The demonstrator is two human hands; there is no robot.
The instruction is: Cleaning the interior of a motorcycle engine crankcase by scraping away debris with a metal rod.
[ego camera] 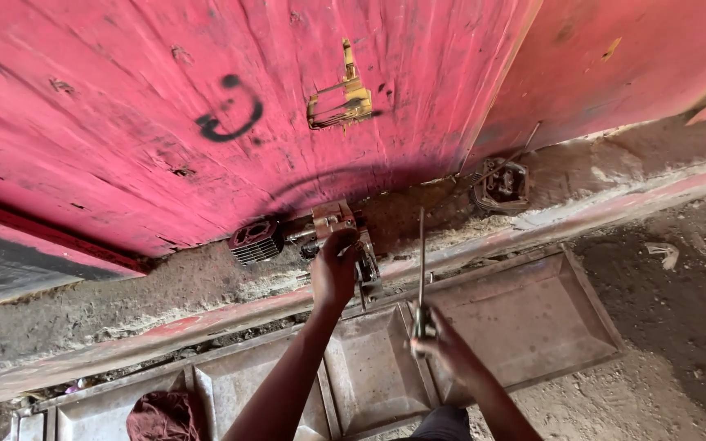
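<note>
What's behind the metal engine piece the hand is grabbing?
Behind the engine part gripped by the left hand stands a red metal door with a yellow latch, and a finned cylinder lies beside it. The hand covers the part's near side.

Even daylight, soft shadow under the red door (165,122), wide-angle edge bending.

Left hand (334,269) reaches forward, arm nearly straight, back of hand up; fingers (345,242) curled over and closed on something beneath them; right hand (443,343) sits lower and nearer the body, forearm angled in from lower right; fingers (421,347) wrapped in a fist, thumb side up, knuckles facing left.
</note>
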